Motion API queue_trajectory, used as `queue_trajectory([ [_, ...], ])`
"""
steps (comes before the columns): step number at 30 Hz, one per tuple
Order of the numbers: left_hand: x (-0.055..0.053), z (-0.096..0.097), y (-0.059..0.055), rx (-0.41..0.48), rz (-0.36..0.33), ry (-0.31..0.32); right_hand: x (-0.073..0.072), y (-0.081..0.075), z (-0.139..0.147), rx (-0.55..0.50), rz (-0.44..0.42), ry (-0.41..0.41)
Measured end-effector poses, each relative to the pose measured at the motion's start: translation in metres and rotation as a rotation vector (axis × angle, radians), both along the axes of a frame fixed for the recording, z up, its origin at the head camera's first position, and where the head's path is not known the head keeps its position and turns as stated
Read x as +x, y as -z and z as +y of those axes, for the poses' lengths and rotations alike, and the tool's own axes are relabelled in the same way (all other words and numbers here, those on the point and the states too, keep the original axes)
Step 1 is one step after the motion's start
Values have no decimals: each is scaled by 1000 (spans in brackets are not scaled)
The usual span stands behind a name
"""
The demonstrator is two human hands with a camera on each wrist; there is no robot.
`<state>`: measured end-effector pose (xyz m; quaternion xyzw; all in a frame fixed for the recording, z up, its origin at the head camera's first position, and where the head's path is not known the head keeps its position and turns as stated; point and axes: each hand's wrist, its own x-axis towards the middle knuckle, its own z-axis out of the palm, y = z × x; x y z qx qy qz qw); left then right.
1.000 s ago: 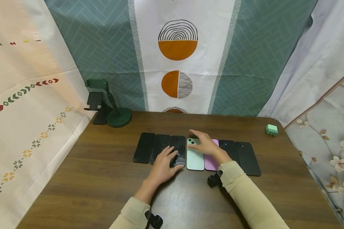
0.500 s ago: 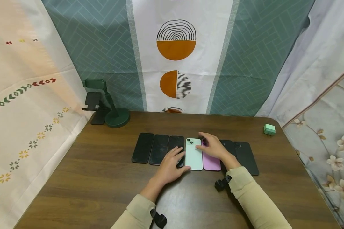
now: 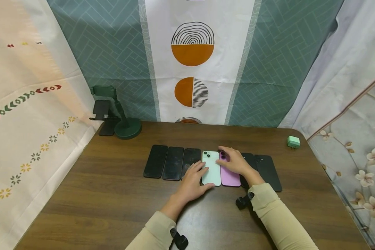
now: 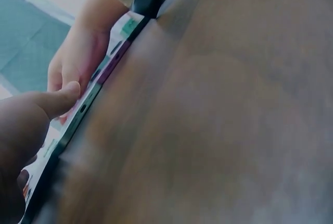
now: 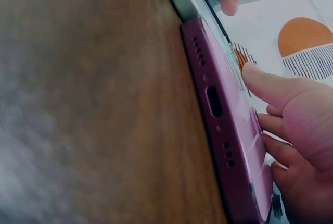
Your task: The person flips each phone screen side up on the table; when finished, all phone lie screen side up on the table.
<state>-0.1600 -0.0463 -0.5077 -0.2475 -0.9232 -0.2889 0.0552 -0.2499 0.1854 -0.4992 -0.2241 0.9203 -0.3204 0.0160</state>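
A row of phones lies side by side on the brown table. In the head view my left hand (image 3: 192, 182) has its fingers spread over the left edge of a mint-green phone (image 3: 213, 175), thumb by its near end. My right hand (image 3: 235, 162) arches over the far part of a pink phone (image 3: 230, 178), fingertips at its far end and thumb near the seam with the mint one. The right wrist view shows the pink phone's port end (image 5: 218, 114), with several right-hand fingertips (image 5: 270, 125) close at its upper face. Neither hand grips a phone.
Dark phones flank the coloured pair: a black phone (image 3: 155, 161) ends the row at left, another (image 3: 268, 172) at right. A green phone stand (image 3: 128, 128) occupies the back left corner. A mint charger plug (image 3: 293, 141) sits at the back right. Patterned cloth hangs behind.
My right hand has shifted right, from over the mint phone to the pink one. My left hand has slid right from the dark phones onto the mint phone's left edge.
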Motion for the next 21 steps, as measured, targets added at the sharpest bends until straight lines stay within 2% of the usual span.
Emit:
queue_trajectory([
  [4,-1,7,3,-26,38,-2,-1,1,2,26,-35,-7],
  [9,-1,15,9,-61,46,-6,-2,3,2,34,-44,-28],
  [14,1,21,9,-101,34,-36,-1,4,0,25,-13,-42],
  [21,1,24,8,-87,53,-47,-4,5,-2,-31,13,-44],
])
